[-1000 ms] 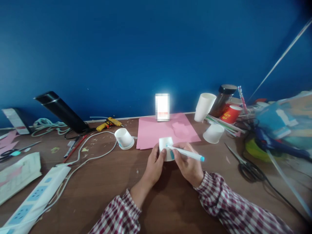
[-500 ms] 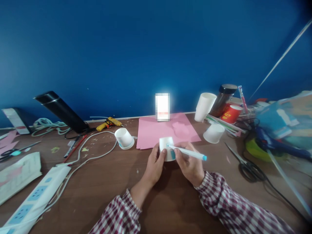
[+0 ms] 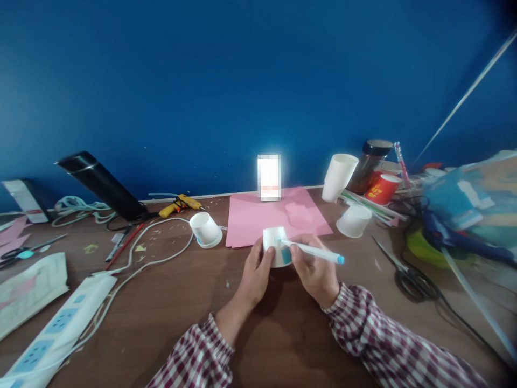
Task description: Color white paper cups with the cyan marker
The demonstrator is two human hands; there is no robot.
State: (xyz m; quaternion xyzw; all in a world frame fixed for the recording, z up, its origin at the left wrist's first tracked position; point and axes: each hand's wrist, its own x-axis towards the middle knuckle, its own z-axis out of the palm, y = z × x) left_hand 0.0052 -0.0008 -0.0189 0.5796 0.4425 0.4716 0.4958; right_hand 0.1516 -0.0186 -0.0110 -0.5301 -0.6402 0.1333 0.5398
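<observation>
Between my hands is a white paper cup (image 3: 273,236), its narrower end up, with blue patches coloured on its side. My left hand (image 3: 257,275) grips it from the left, thumb across the front. My right hand (image 3: 317,269) holds a white marker (image 3: 317,251) with a light blue end, its tip against the cup's side. Right-hand fingers also seem close to the cup's edge; whether they touch it I cannot tell. Just beyond the cup lie pink paper sheets (image 3: 254,218) on the brown table (image 3: 189,312).
On the left are an upturned paper cup (image 3: 205,229), a yellow glue gun (image 3: 181,205), a white power strip (image 3: 60,326) and loose cables. To the right stand stacked cups (image 3: 339,175), another paper cup (image 3: 354,221) and black-handled scissors (image 3: 416,283). A bright blurred screen (image 3: 270,178) stands behind.
The cup has tilted very slightly in my left hand. The marker has shifted a little to the right, its tip still on the cup, and the blue marking there looks somewhat larger.
</observation>
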